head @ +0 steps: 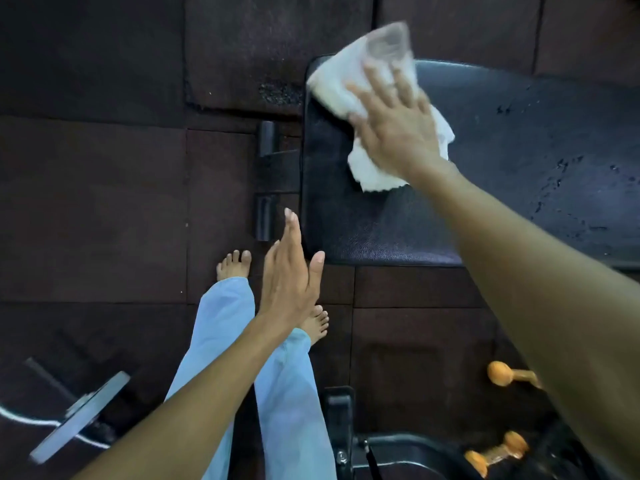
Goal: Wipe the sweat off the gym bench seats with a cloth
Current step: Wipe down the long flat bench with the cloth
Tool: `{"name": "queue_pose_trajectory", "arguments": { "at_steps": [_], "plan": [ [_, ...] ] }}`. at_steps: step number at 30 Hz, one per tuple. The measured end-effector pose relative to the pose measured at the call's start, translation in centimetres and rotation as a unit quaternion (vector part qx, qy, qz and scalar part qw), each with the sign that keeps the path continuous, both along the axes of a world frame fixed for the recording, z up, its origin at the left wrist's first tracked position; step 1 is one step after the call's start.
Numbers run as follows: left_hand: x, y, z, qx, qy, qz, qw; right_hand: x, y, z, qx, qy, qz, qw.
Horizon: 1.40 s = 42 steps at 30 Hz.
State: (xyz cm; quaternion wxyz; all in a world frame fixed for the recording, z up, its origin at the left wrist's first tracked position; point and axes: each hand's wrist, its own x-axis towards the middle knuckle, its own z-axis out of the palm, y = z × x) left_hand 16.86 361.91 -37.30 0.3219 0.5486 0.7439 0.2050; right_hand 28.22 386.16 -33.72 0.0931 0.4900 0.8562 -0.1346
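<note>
LEGS: I am wearing loose light-blue trousers [277, 393], hems falling to my ankles | FEET: I am going barefoot, left foot [234, 266] and right foot [317, 323] | ARMS: I am going bare-armed down to left hand [289, 282] and right hand [398, 133]

A white cloth [334, 90], crumpled and soft like terry towelling, lies spread on the far left corner of a black padded gym bench [363, 230]. Its far end lifts off the pad and is blurred; its near end bunches in loose folds toward the middle of the pad. The right grip [398, 133] presses flat on the cloth's middle, fingers straight and spread. The pad has a grained, leather-like cover with rounded corners, and glistening specks dot its right part
</note>
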Motion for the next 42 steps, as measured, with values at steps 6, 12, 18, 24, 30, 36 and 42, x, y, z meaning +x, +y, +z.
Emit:
{"name": "queue_pose_trajectory", "arguments": {
  "at_steps": [6,12,18,24,30,36,42],
  "plan": [
    [-4.0,2.3,-1.1,0.049,-0.058,0.034,0.997,-0.8,-10.1,-1.3,0.124,0.043,-0.081,0.988],
    [-6.8,11.0,-0.8,0.087,0.031,-0.082,0.992,10.8,-11.6,-1.3,0.117,-0.001,-0.062,0.991],
    [-7.0,19.2,-0.5,0.062,0.109,-0.148,0.981,5.4,-7.2,-1.2,0.112,-0.002,-0.418,0.901],
    [-8.8,20.0,-0.8,0.097,0.114,-0.218,0.964,4.0,-17.0,-0.8,0.143,0.058,-0.069,0.986],
    [-9.8,21.4,-0.7,0.094,0.080,-0.254,0.959,0.6,-16.9,-0.6,0.130,0.049,-0.137,0.981],
    [-9.9,21.5,-0.8,0.100,0.121,-0.274,0.949,2.8,-15.5,-1.5,0.143,0.076,0.074,0.984],
    [-7.4,20.0,0.4,0.047,0.189,-0.222,0.955,13.6,-11.8,-0.6,0.125,-0.022,-0.324,0.938]
  ]
}}
